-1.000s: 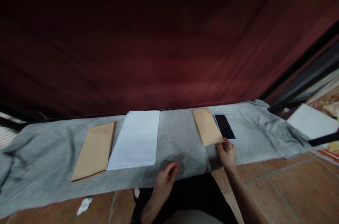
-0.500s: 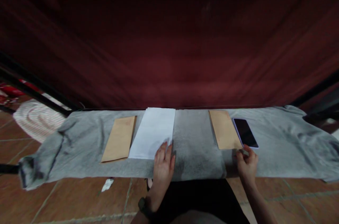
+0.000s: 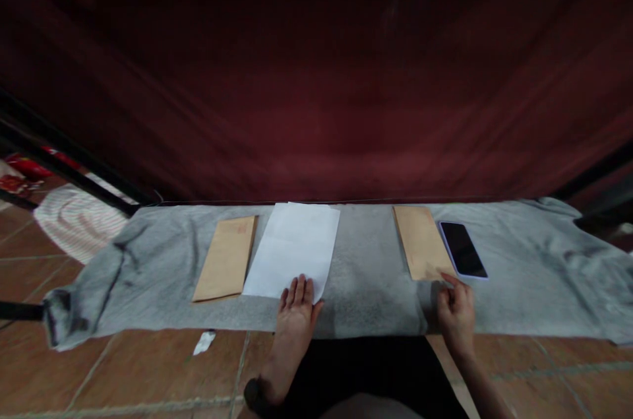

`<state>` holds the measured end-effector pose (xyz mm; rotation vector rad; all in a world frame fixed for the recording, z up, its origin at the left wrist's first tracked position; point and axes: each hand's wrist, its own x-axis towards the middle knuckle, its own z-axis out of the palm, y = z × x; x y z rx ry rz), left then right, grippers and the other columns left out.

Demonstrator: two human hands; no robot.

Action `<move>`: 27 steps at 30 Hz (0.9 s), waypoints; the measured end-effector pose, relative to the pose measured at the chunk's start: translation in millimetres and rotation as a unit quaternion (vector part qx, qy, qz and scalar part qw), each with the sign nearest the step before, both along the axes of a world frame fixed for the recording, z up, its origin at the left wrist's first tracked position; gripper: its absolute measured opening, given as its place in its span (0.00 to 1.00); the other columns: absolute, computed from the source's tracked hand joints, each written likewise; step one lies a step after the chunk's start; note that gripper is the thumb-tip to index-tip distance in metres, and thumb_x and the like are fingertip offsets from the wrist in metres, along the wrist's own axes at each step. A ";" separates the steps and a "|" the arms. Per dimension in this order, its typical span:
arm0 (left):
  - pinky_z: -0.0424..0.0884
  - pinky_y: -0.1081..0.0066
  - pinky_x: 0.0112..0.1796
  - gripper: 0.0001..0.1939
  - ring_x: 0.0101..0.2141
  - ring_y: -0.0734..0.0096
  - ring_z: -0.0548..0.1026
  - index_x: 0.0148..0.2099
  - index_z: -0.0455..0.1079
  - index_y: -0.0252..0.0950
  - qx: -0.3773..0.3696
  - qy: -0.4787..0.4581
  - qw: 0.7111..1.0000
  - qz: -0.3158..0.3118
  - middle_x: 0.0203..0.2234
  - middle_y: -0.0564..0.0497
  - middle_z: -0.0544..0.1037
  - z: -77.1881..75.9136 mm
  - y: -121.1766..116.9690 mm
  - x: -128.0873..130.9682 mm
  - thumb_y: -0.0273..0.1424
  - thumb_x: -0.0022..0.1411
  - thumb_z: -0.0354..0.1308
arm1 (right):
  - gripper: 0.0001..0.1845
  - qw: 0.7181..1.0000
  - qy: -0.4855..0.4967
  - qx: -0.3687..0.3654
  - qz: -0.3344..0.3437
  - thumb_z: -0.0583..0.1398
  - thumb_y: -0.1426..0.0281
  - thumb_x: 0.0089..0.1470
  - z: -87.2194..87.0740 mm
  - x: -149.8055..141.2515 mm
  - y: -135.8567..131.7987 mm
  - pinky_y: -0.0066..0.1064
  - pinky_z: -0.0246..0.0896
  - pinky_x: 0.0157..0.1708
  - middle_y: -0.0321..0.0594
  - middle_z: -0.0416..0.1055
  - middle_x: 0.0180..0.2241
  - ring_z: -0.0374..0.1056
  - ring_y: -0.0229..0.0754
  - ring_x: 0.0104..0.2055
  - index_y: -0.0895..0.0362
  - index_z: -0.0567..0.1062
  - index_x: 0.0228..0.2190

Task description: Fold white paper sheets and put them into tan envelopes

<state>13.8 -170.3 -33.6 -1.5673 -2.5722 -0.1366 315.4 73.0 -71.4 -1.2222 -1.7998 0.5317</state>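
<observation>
White paper (image 3: 294, 247) under flat left hand (image 3: 295, 313); right hand (image 3: 455, 310) curled at brown envelope's (image 3: 424, 244) near edge; bare grey cloth (image 3: 363, 260) between.

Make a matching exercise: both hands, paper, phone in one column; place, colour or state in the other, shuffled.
Column 1
1. left hand
2. right hand
3. paper
4. phone

Column 2
A. white, just right of the left envelope
B. index finger at the near end of the right envelope
C. black screen, pale purple edge
D. dark band at its wrist

Pairs: 1-D, 2-B, 3-A, 4-C
</observation>
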 end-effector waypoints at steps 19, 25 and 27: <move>0.74 0.63 0.44 0.14 0.42 0.61 0.78 0.50 0.74 0.34 0.077 -0.037 0.976 -0.203 0.46 0.45 0.80 46.1 70.2 106.8 0.20 0.65 0.53 | 0.28 0.900 0.176 -0.375 0.137 0.60 0.46 0.52 32.0 -47.6 -23.1 0.42 0.74 0.34 0.45 0.80 0.38 0.76 0.51 0.35 0.52 0.78 0.46; 0.73 0.61 0.48 0.11 0.46 0.61 0.76 0.50 0.73 0.36 0.087 -0.099 0.960 -0.247 0.45 0.46 0.79 44.2 75.2 137.2 0.31 0.67 0.57 | 0.29 0.902 0.151 -0.372 0.158 0.68 0.50 0.40 40.5 -61.1 -24.8 0.38 0.73 0.35 0.41 0.80 0.33 0.76 0.50 0.35 0.54 0.81 0.42; 0.73 0.60 0.49 0.12 0.46 0.61 0.76 0.49 0.73 0.38 0.108 -0.140 0.957 -0.231 0.44 0.48 0.80 46.0 76.2 127.5 0.38 0.67 0.58 | 0.31 0.903 0.162 -0.367 0.153 0.68 0.51 0.38 38.4 -62.1 -22.5 0.37 0.71 0.32 0.38 0.78 0.28 0.74 0.47 0.30 0.56 0.80 0.43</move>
